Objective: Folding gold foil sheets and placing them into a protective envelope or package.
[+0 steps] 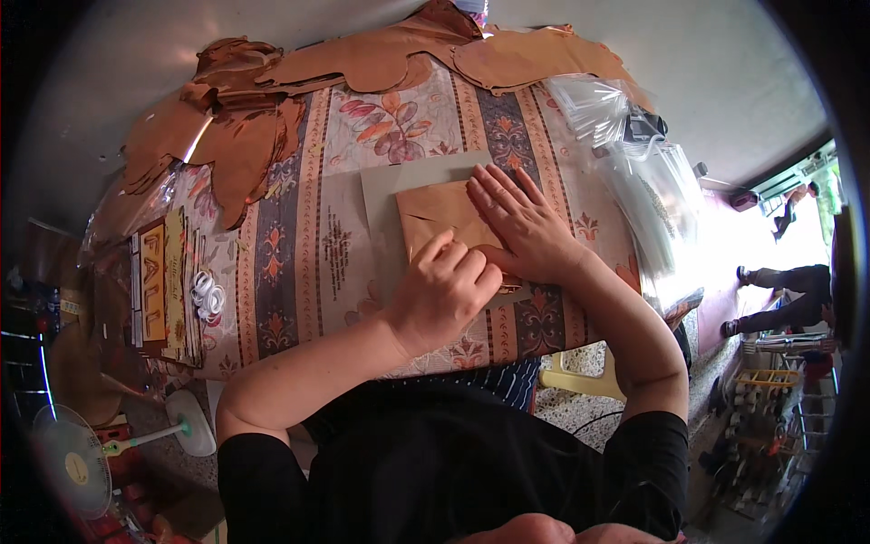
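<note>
A folded brown sheet (433, 207), perhaps leather-like or paper, lies on a thin grey board (381, 193) in the middle of the table. My right hand (524, 227) rests flat on the right side of this sheet, its fingers stretched up and away from me. At the sheet's near edge my left hand (447, 295) is closed, fingers curled in and thumb side toward the right hand. What its fingertips pinch, if anything, is hidden. A strip of the sheet's folded near edge shows below the hands.
Brown cut sheets (362, 65) are piled along the table's far side and far left. Clear plastic bags (639, 186) lie at right. A stack of printed cards (163, 286) and white ribbon or cord coils (207, 296) sit at left. A fan (77, 467) stands lower left; a person's legs (784, 295) show far right.
</note>
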